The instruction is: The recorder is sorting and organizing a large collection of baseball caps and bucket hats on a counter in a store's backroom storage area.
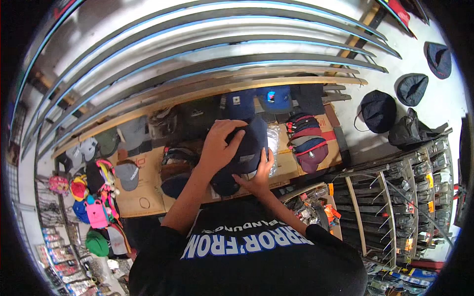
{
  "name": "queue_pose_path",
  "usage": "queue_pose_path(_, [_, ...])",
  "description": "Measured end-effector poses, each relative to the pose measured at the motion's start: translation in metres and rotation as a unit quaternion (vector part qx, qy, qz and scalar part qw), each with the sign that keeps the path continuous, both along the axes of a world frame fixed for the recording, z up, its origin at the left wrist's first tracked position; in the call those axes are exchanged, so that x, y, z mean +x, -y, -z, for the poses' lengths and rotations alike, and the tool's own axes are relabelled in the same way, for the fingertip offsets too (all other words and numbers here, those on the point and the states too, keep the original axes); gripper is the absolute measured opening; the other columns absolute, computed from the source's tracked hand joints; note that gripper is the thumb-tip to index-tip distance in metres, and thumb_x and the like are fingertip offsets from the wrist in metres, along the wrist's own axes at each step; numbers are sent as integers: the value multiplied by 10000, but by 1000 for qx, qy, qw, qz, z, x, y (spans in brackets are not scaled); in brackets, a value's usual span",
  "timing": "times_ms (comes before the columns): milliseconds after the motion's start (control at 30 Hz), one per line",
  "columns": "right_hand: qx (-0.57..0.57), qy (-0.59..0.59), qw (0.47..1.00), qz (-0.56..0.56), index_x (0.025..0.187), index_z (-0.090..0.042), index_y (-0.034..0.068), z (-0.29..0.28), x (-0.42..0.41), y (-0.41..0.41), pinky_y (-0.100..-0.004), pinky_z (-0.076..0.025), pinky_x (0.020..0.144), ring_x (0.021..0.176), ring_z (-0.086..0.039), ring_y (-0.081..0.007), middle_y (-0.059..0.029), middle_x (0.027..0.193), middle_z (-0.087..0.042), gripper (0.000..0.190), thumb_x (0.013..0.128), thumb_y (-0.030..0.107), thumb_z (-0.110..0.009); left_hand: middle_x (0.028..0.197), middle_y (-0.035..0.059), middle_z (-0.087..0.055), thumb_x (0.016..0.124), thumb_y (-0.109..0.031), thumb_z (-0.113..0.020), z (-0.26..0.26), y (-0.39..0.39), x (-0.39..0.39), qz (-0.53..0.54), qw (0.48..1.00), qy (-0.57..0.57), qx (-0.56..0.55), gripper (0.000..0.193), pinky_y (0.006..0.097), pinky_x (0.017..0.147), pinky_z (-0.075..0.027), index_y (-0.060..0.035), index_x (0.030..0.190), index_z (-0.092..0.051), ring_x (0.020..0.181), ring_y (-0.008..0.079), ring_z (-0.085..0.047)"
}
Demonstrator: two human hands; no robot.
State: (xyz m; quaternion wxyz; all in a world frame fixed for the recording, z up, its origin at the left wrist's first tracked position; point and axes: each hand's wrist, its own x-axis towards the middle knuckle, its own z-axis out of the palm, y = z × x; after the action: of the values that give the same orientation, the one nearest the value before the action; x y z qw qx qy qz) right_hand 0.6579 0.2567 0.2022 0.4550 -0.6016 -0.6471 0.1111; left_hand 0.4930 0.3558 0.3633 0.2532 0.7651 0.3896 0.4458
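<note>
A dark navy cap is between my two hands, above a cardboard-covered display. My left hand is at its left side, with its fingers bent over the edge and its thumb against the dark fabric. From the lower right, my right hand holds the cap, its fingers along the right edge and its thumb lower left. Just below the held cap lies another dark cap. A row of maroon, grey and navy caps overlaps to the right, and a dark blue cap is part of a stack to the left.
Wooden and metal slats run across behind the display. A grey cap rests on cardboard at left, near a pink child's backpack-shaped item. Black hats hang on the right wall above racks of packaged goods.
</note>
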Motion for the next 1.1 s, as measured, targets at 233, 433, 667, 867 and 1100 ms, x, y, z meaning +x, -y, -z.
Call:
queue_pose_path(233, [84,-88,988,91,1624,-158,-13,13,81,-50,-639,-335,1192,1477,-300,-560,-374,1613,-185,1404,634,448,-1040,1105,138,-752,963,-80,-731,-16,-51,128,101,991,-37,82,177,437,992,-512,-42,1134,-758,1086,346,-683])
queue_pose_path(433, [67,-31,980,185,1655,-230,14,11,179,-64,-611,-354,1193,1479,-325,-553,-356,1635,-200,1343,639,371,-1032,1019,121,-698,937,-84,-726,-9,-98,228,167,984,-31,58,189,475,955,-495,-60,1124,-740,1029,358,-653])
queue_pose_path(667, [-35,-9,964,262,1710,-248,106,33,307,-80,-589,-358,1211,1483,-371,-538,-322,1616,-328,1337,635,332,-1011,1099,157,-676,932,-84,-744,41,-163,359,227,968,-84,64,321,464,935,-510,-37,1248,-710,1046,374,-642])
queue_pose_path(867, [-92,-12,935,343,1692,-283,98,54,405,-131,-587,-334,1231,1508,-331,-532,-344,1626,-301,1311,639,374,-1012,1183,176,-666,920,-92,-732,69,-215,481,283,950,-39,123,353,495,967,-510,-56,1267,-679,1095,403,-643])
queue_pose_path(1100, [-42,3,938,345,1678,-348,143,92,531,-198,-587,-361,1201,1459,-404,-528,-334,1617,-349,1341,558,396,-1040,1392,217,-559,907,-125,-752,120,-248,586,218,963,-74,140,414,519,1118,-431,-58,1307,-666,1314,428,-538])
